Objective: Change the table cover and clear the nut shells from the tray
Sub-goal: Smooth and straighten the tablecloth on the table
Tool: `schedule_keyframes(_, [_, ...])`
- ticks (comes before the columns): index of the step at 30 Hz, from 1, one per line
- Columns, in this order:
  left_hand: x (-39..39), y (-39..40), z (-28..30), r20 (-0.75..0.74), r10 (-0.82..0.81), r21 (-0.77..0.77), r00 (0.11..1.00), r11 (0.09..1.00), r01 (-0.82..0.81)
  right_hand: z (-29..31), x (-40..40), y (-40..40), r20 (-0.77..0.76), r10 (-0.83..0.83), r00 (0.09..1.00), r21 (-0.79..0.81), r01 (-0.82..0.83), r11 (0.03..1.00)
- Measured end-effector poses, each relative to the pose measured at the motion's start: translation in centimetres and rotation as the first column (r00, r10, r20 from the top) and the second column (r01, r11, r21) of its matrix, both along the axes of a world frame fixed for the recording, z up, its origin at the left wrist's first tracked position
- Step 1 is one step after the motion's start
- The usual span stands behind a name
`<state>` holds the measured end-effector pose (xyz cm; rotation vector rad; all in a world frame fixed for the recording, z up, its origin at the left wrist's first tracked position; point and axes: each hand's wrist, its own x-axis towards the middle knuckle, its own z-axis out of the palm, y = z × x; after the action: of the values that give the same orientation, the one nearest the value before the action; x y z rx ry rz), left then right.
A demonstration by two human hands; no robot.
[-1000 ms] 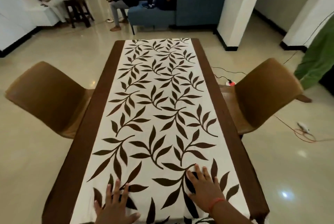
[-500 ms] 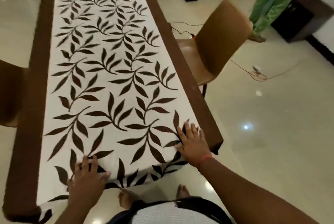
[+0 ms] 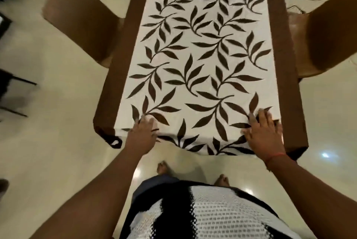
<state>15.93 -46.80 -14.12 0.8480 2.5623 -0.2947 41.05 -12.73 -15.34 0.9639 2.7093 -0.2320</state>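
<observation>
A white table cover with dark brown leaf print (image 3: 202, 55) lies along the middle of a table with brown borders (image 3: 123, 55). Its near end hangs over the table's front edge. My left hand (image 3: 144, 132) rests flat on the cover at the near left corner, fingers pointing away from me. My right hand (image 3: 263, 132) presses flat on the cover's near right corner, fingers spread. Neither hand holds anything. No tray or nut shells are in view.
A brown chair (image 3: 81, 18) stands at the table's left side and another brown chair (image 3: 332, 32) at its right. Dark furniture legs (image 3: 11, 84) show at the far left. My feet stand on the glossy cream floor (image 3: 48, 142) just before the table.
My head has tilted down and back to centre, so the table end sits straight ahead. Both hands have slid toward the cover's near corners and stay flat on it.
</observation>
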Motion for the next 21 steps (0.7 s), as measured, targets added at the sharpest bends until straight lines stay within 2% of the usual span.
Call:
schedule_keyframes(3, [-2.6, -2.2, 0.0, -0.015, 0.11, 0.074, 0.994, 0.991, -0.109, 0.4, -2.4, -1.3, 0.011, 0.043, 0.999, 0.001, -0.043, 0.999])
schedule_keyframes(7, [-6.3, -5.2, -0.5, -0.005, 0.105, 0.09, 0.994, 0.991, -0.104, 1.0, -7.1, -4.5, 0.008, 0.041, 0.999, -0.041, -0.04, 0.998])
schedule_keyframes(10, [-8.2, -7.3, -0.5, -0.003, 0.082, 0.108, 0.997, 0.991, -0.081, 0.8, -10.3, -7.8, 0.09, 0.042, 0.995, -0.051, -0.038, 0.998])
schedule_keyframes(13, [-9.1, -9.6, -0.8, -0.017, -0.013, 0.092, 1.0, 0.996, 0.015, -0.4, -12.0, -10.4, 0.155, -0.007, 0.988, -0.075, 0.019, 0.997])
schedule_keyframes(21, [-8.3, -13.2, -0.8, 0.011, -0.111, 0.115, 0.994, 0.987, 0.109, -1.6, -9.3, -13.4, 0.135, -0.031, 0.99, -0.051, 0.039, 0.998])
